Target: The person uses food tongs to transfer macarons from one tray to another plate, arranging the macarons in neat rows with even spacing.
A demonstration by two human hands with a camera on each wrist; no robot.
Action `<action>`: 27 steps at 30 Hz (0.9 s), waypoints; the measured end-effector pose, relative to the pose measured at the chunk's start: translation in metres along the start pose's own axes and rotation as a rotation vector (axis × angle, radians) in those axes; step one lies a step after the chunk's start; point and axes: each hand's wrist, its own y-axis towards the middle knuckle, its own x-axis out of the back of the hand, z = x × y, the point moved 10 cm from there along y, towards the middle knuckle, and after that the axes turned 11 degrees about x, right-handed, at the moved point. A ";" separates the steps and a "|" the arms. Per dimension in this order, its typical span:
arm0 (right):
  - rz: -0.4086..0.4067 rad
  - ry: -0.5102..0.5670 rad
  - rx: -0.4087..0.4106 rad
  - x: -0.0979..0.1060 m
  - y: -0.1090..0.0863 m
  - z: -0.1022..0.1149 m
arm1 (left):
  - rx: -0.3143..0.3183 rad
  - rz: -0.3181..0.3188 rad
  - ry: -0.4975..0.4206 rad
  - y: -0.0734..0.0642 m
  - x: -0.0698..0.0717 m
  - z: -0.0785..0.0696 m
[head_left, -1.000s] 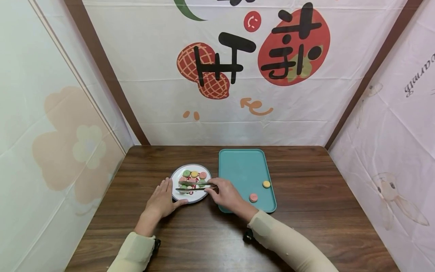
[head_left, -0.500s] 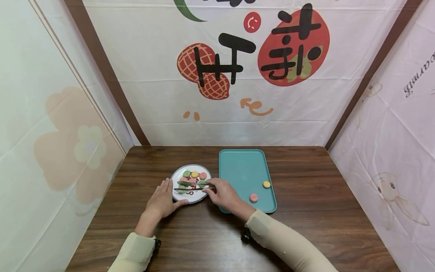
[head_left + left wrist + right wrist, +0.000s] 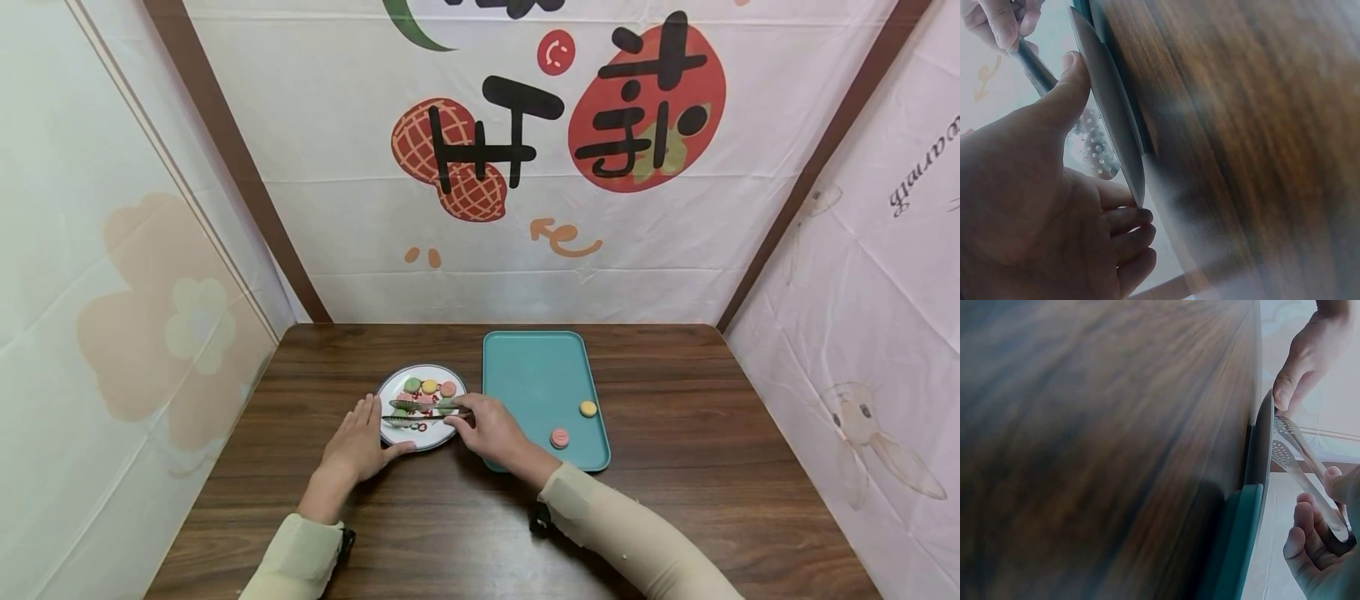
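My left hand (image 3: 358,444) lies at the left side of a white plate (image 3: 393,386), fingers straight along its rim and thumb across the near edge. My right hand (image 3: 497,429) grips metal tongs (image 3: 423,406) over the plate, their arms spread apart and pointing left. Among several macarons on the plate, a green macaron (image 3: 412,385), a yellow macaron (image 3: 429,387) and a pink macaron (image 3: 447,389) line the far side; the tongs partly cover others nearer. In the right wrist view, the perforated ends of the tongs (image 3: 1300,475) meet the plate's edge close to the left thumb.
Right of the plate lies a teal tray (image 3: 528,367), with a pink macaron (image 3: 559,437) near its front and a yellow macaron (image 3: 588,408) by its right rim. Both rest on a dark wooden table (image 3: 675,467), backed by a printed cloth wall (image 3: 360,292).
The right hand and its tongs have slid slightly left across the plate. The left hand, plate and the macarons on the tray stay where they were.
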 end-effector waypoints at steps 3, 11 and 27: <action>0.001 0.001 0.003 0.000 0.000 0.000 | 0.002 -0.002 0.000 0.000 0.000 0.000; 0.017 0.028 -0.009 -0.001 0.000 0.001 | 0.007 0.004 0.007 0.000 -0.001 0.001; -0.025 0.055 -0.012 0.003 -0.003 0.000 | 0.004 -0.005 0.006 -0.002 -0.001 0.000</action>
